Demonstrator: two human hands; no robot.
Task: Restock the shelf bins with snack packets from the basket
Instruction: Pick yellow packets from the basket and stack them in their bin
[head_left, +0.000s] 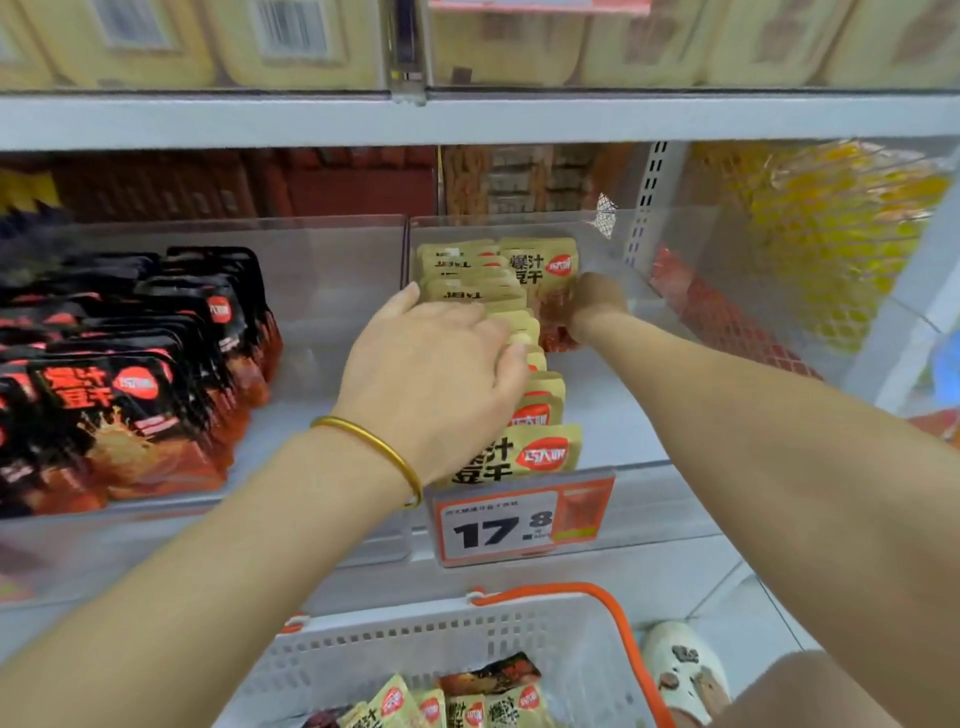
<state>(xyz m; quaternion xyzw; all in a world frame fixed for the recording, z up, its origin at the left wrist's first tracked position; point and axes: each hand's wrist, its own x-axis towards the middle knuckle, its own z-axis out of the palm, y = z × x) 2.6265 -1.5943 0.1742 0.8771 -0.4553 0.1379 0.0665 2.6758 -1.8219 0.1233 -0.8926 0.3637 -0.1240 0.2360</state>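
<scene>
A clear shelf bin (613, 332) holds a row of tan snack packets (540, 452) standing front to back. My left hand (436, 369) lies flat on top of the row with its fingers spread. My right hand (592, 306) reaches deep into the bin and grips a tan packet (545, 270) at the back of the row. Below, a white basket (467, 644) with an orange handle holds several tan and dark packets (467, 701).
The bin to the left (322, 291) holds black and red packets (130, 374). An orange price tag (524, 519) clips to the bin's front. A shelf edge (467, 119) runs overhead. Yellow netted goods (831, 234) sit at right. A foot in a white clog (685, 670) stands beside the basket.
</scene>
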